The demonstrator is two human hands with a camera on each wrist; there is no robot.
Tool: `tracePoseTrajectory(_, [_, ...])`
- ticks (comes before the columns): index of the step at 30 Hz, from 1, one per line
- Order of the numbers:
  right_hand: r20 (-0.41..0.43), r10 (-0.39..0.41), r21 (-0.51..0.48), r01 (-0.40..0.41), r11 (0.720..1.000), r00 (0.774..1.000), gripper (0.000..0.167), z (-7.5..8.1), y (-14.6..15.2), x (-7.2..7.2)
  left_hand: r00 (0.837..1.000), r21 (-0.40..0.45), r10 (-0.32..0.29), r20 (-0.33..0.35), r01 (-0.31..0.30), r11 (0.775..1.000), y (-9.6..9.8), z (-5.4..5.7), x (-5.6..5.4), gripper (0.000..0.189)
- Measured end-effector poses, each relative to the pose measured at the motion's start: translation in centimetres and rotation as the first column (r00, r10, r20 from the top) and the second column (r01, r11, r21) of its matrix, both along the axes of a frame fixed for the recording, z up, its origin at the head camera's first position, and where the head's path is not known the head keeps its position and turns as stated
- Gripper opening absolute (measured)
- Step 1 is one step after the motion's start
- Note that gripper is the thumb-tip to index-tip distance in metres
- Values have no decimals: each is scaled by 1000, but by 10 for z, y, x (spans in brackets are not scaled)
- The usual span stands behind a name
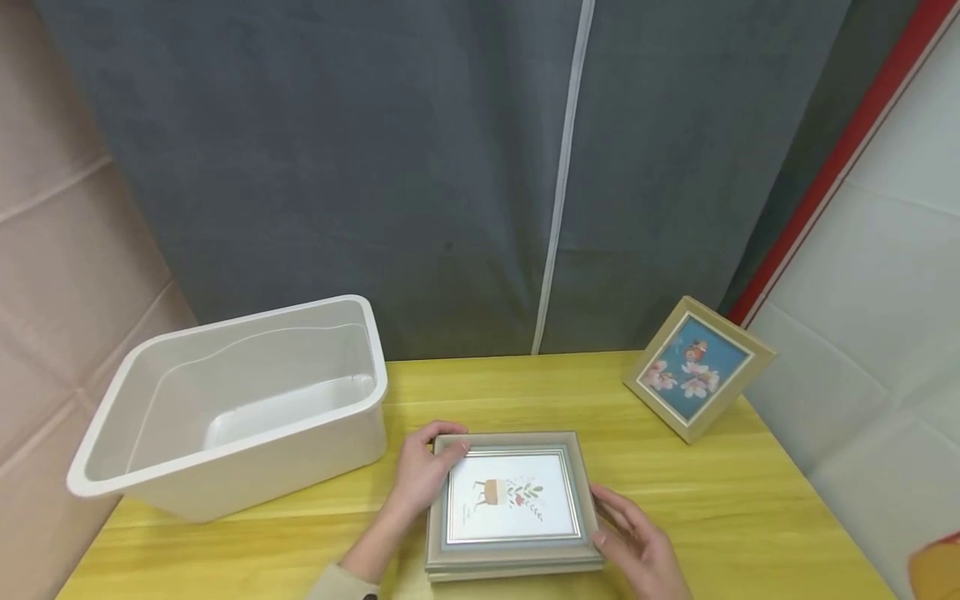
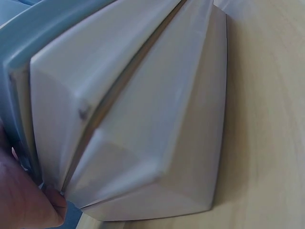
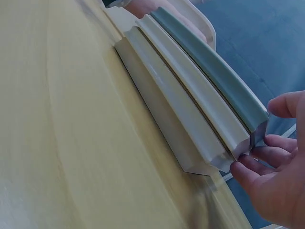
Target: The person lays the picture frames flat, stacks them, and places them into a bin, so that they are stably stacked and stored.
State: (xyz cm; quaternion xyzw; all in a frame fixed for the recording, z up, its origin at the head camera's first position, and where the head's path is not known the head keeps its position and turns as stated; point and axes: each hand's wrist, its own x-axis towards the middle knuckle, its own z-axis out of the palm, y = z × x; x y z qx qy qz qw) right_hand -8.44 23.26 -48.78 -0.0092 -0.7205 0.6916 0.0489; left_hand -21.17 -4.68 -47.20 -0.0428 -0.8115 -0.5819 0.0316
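Note:
Picture frames lie stacked flat on the table. The top frame (image 1: pixel 513 500) is grey with a silvery inner border, around a white print of an animal and flowers. My left hand (image 1: pixel 420 475) grips the stack's left side, thumb on the top frame's far corner and fingers down the edge. On the opposite side, my right hand (image 1: pixel 637 546) holds the near right corner. The right wrist view shows its thumb (image 3: pixel 283 105) at the blue-green top frame (image 3: pixel 214 67) and its fingers against the ends of the pale frames (image 3: pixel 190 100) below. The underside of the stack is hidden.
A white plastic bin (image 1: pixel 300 446) stands at the left of the yellow wood-grain table (image 1: pixel 480 392). At the back right, a gold frame (image 1: pixel 660 408) with a bird-and-blossom picture stands tilted on the table. A grey curtain (image 1: pixel 337 167) hangs behind, with walls on both sides.

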Motion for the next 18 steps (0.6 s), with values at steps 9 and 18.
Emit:
tracePoseTrajectory(9, [-161,90,94,-76,993,983,43,18,12,-11,1000,-7,-6,4,6,1000,-1,1,0,17])
tracePoseTrajectory(18, [-419,163,121,-123,985,893,47,49,42,-34,1000,-4,-18,1,18,1000,-1,2,1,19])
